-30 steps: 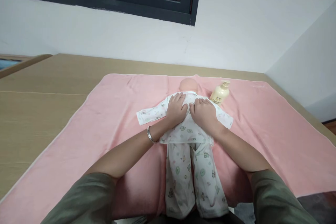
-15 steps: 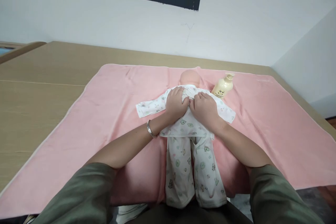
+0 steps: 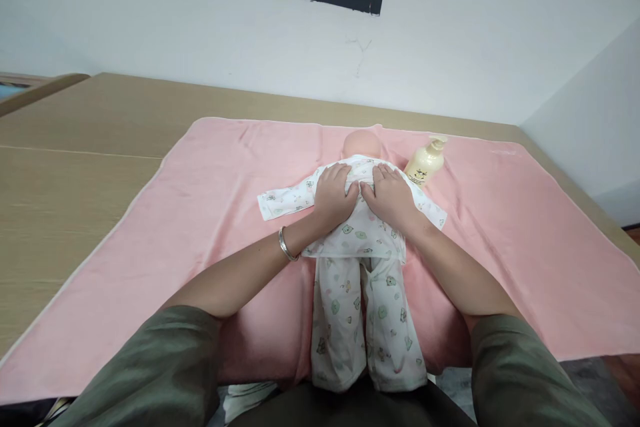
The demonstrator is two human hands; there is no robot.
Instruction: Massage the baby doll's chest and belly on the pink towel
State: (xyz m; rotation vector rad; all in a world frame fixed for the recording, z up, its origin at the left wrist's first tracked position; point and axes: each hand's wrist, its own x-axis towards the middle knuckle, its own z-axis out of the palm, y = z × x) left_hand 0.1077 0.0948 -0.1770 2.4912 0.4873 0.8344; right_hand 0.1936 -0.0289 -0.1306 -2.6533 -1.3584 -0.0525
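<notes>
Doll point(image 3: 361, 213) in printed pyjamas lies on the pink towel point(image 3: 210, 213), head away from the person, both hands pressing its chest.

Left hand point(image 3: 334, 197) and right hand point(image 3: 391, 195) sit side by side, fingers spread flat on the shirt; whether they pinch any cloth is hard to tell. A cream pump bottle point(image 3: 425, 161) stands just beside the doll's right-hand sleeve, all on the wooden table point(image 3: 75, 167).

One bald plastic baby doll point(image 3: 361, 147) in one white printed cotton suit point(image 3: 360, 240) lies on one pink fleece blanket point(image 3: 500, 240). One cream pump bottle point(image 3: 425, 161) stands far right. Two hands, left point(image 3: 334, 195) and right point(image 3: 390, 195), and one silver bangle point(image 3: 285, 245) show on one tan wooden worktop point(image 3: 75, 173).
</notes>
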